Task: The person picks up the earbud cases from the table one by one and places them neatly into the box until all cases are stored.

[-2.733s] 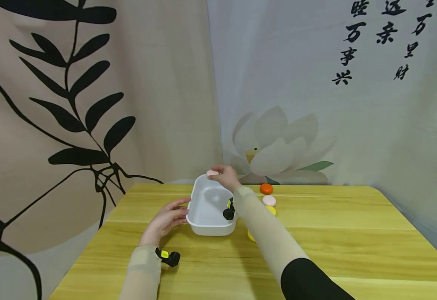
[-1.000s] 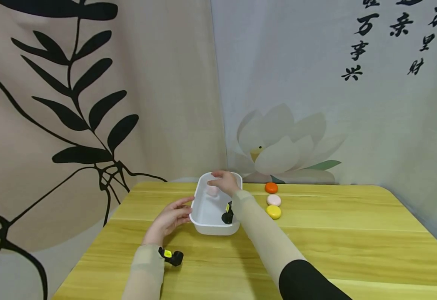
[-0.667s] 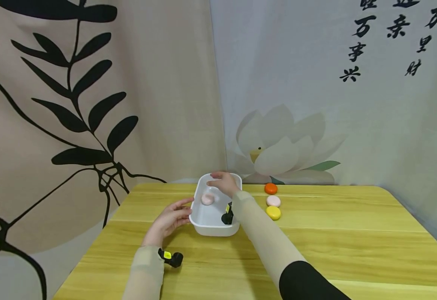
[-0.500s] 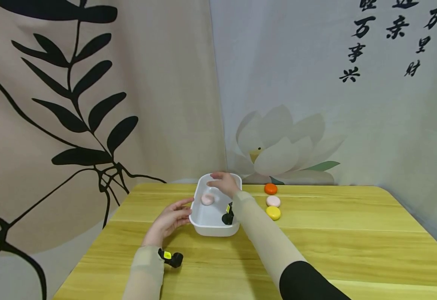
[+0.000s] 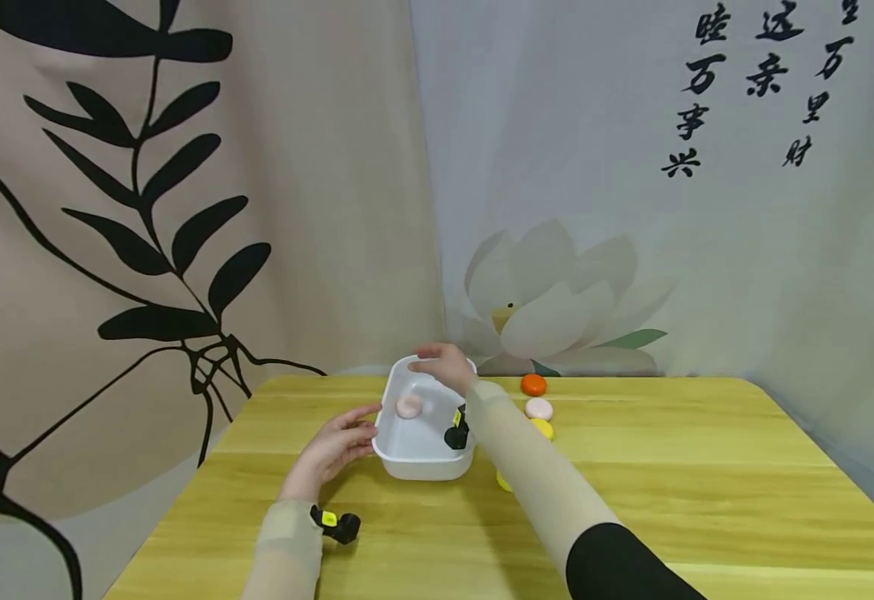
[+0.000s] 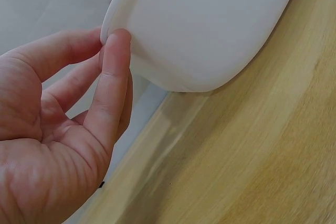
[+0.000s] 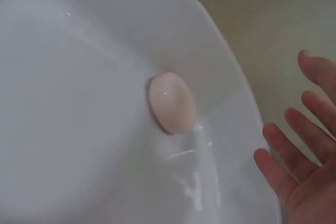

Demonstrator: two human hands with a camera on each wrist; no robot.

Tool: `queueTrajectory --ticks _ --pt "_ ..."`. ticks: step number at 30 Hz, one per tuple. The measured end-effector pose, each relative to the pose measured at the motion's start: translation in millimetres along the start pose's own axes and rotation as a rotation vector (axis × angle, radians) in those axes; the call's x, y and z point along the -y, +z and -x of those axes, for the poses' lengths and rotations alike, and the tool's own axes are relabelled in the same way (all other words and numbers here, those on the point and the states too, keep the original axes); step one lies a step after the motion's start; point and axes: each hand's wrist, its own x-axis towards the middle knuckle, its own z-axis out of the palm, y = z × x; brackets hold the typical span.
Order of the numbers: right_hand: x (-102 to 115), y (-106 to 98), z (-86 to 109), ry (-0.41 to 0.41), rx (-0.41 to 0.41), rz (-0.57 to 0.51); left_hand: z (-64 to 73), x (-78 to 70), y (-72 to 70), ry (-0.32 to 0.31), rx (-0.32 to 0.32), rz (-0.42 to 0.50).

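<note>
A white rectangular tub [image 5: 427, 469] with rounded corners stands on the table. Inside it, against its left wall, lies a smooth pale pink oval piece [image 5: 409, 407], pebble-like and glossy in the right wrist view. My left hand [image 5: 337, 448] touches the tub's left side with nearly straight fingers; the left wrist view shows fingertips [image 6: 117, 43] against the wall near the rim. Over the tub's far right part is my right hand [image 5: 447, 367], holding nothing. Its fingers are spread and loosely bent in the right wrist view, apart from the pink piece.
Right of the tub, an orange piece [image 5: 533, 384], a second pink piece [image 5: 538, 408] and a yellow piece [image 5: 543, 428] lie in a row. Another yellow piece [image 5: 503, 481] is partly hidden by my right sleeve. A curtain hangs behind the wooden table [image 5: 706, 467].
My right hand brought the pink piece over the tub and let it go; it dropped inside and came to rest at the left wall. My left hand has stayed at the tub's side.
</note>
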Motion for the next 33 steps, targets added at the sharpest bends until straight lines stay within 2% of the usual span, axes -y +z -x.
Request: queueTrajectory --ticks 4,8,13,23,27,33 --pt "3 -12 2.7 -0.036 0.063 -0.045 -0.3 3.0 -0.3 -0.004 0.009 -0.002" --pt "9 -28 9.5 -0.072 0.095 -0.042 -2.0 3.6 -2.1 0.001 0.010 -0.006" --pt "10 -49 22.3 -0.077 0.093 -0.007 -3.0 2.4 -3.2 0.005 0.015 -0.014" --pt "-8 -86 48.0 -0.095 0.068 -0.077 -0.3 1.9 -1.0 -0.001 0.009 -0.006" --pt "-14 -97 64.0 -0.118 0.045 -0.081 0.2 -0.3 -1.5 0.000 0.019 0.002" --pt "-25 -113 89.5 -0.110 0.025 -0.119 0.8 -0.1 -1.6 0.005 0.040 0.020"
